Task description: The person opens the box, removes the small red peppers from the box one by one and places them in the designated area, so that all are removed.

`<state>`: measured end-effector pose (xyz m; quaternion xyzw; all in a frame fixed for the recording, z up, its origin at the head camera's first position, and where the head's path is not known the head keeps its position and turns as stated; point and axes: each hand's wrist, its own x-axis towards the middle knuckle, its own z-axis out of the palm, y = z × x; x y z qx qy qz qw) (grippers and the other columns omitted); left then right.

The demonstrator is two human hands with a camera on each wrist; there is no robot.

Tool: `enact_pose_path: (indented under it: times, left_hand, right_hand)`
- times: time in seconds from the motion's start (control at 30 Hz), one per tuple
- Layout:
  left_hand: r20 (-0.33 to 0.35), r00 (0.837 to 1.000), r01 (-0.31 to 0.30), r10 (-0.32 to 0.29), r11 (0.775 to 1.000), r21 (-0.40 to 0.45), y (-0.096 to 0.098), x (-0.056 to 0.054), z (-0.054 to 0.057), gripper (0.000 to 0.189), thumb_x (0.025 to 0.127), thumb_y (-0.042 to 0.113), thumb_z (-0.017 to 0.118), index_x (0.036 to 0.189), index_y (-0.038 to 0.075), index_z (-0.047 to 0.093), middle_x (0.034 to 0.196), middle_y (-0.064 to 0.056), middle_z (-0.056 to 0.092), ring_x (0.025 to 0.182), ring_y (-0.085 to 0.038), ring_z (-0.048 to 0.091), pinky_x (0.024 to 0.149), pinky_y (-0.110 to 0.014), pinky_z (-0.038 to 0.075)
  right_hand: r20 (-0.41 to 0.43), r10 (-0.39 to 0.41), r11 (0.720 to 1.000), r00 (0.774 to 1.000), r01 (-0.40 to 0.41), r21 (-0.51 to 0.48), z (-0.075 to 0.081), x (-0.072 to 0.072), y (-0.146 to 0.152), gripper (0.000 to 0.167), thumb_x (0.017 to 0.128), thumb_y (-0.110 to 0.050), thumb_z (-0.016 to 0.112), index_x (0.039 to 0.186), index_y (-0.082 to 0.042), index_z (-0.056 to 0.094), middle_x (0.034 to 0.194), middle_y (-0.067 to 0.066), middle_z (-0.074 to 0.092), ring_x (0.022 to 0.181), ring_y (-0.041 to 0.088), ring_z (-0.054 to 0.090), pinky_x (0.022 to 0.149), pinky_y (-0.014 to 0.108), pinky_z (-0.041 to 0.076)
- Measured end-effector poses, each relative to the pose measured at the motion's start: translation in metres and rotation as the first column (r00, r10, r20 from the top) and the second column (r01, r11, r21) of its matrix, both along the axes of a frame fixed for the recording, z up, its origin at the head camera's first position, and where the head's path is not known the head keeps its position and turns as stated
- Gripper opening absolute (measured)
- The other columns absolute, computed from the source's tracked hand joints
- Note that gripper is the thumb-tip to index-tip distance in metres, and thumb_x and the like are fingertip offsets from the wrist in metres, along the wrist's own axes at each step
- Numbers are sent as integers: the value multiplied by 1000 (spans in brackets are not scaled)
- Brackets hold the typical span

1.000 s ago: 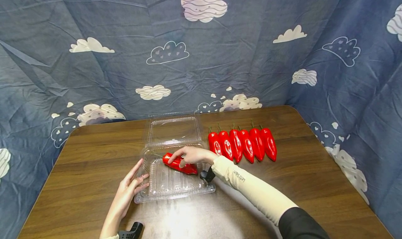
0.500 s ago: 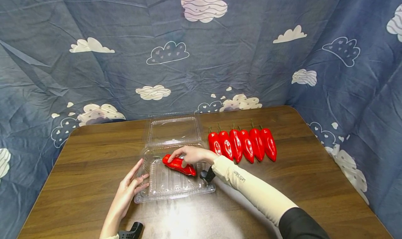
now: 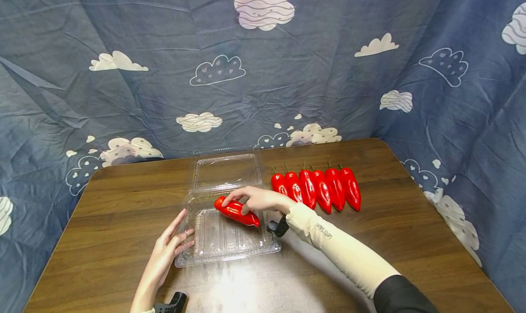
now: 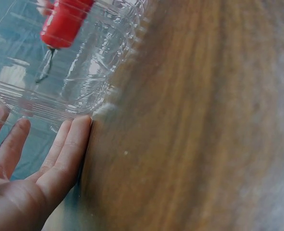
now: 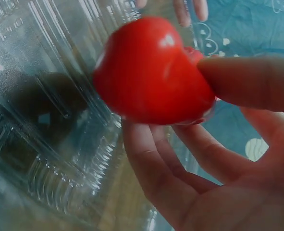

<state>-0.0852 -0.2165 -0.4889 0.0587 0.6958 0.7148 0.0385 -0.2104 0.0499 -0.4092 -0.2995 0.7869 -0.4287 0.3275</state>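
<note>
A glossy red pepper (image 3: 238,214) is held by my right hand (image 3: 258,198) over the base of a clear plastic clamshell box (image 3: 218,246). In the right wrist view, the thumb (image 5: 247,79) lies on one side of the pepper (image 5: 146,72) and the fingers curl under the other. Its green stem (image 4: 45,70) points toward the box's left wall in the left wrist view. My left hand (image 3: 162,253) rests its extended fingertips along the box's left side. The box's lid (image 3: 226,169) lies folded back behind the base.
Several more red peppers (image 3: 322,189) stand in a side-by-side row right of the box, stems toward the back. Everything rests on a brown wooden table (image 3: 123,203). A blue cloth backdrop (image 3: 164,89) with white clouds hangs behind and to the right.
The pepper first rolled slightly toward me in the box, then rose a little with my right hand, which shifted slightly right. My left hand and the pepper row barely changed.
</note>
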Motion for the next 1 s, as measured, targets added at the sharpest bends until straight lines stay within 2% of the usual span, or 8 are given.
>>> enact_pose_path:
  times: [0.13,0.3,0.47,0.73,0.87,1.0]
  left_hand:
    - [-3,1000,-3,3,1000,-6,0,0,0,58,97,0,39,151,4,22,157,-19,9,118,-16,53,90,-36,50]
    - [-4,1000,0,0,1000,-15,0,1,0,57,97,0,39,152,4,22,157,-19,8,118,-14,53,90,-35,50]
    - [-10,1000,4,-4,1000,-17,0,1,0,57,98,1,39,152,4,22,157,-19,8,118,-14,53,90,-35,50]
    - [-21,1000,7,-8,1000,-28,0,1,0,56,98,1,39,151,3,21,156,-20,9,117,-14,53,90,-34,51]
    - [-27,1000,3,-3,999,-34,1,1,0,56,98,1,39,151,3,22,156,-20,9,117,-14,53,89,-35,51]
    - [-29,1000,-2,1,999,-44,1,1,1,56,98,1,39,151,3,22,156,-20,9,117,-14,53,89,-34,51]
  right_hand:
    - [-20,24,999,1000,-25,-42,3,-1,8,56,71,13,54,121,-10,65,130,3,55,109,20,52,81,27,47]
    - [-53,41,996,998,-46,-80,4,-2,19,55,74,11,54,125,-8,62,131,3,55,108,16,48,84,26,45]
    - [-55,-1,995,999,-4,-97,4,-3,32,53,77,7,54,126,-11,62,128,2,56,103,19,46,79,28,44]
    - [-18,-104,990,994,102,-94,8,-2,53,52,81,3,54,128,-19,61,132,0,53,107,23,49,83,34,46]
    - [6,-132,984,991,132,-122,11,-1,62,52,82,2,52,129,-19,60,130,2,54,102,28,50,79,35,48]
    - [13,-158,978,987,158,-133,12,-2,70,52,83,1,52,131,-18,58,133,5,51,107,30,47,80,36,47]
